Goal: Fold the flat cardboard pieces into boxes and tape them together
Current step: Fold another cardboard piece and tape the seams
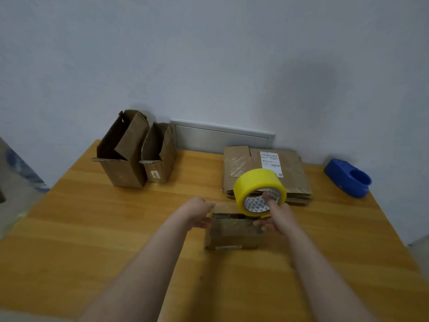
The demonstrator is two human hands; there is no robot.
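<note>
On the desk (92,228), the flat cardboard stack (267,175) lies near the far edge. The box (232,233) sits mid-desk, its far side hidden by the yellow tape roll (257,191). Our right hand (276,217) holds the roll, thumb in the core. Our left hand (199,212) touches the box's left end; blur hides its grip.
</note>
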